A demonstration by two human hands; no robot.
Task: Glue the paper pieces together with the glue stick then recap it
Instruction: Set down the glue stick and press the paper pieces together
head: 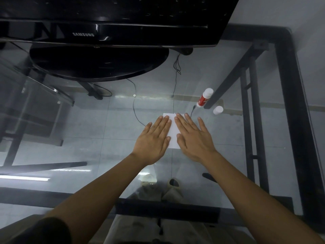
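Both palms flat on the white paper (173, 132), left hand (152, 141) and right hand (194, 138) spread wide, fingers splayed, gripping nothing, pressing the sheets onto the glass surface (88, 124). Looks like the bond being smoothed down. Glue stick (204, 98) standing uncapped, up and to the right of the paper, red-and-white body leaning, long axis tilted toward the far right. White cap (218, 110) apart, just beside its base. Right hand clearly nearer to both. Recapping probably next: a short reach forward-right.
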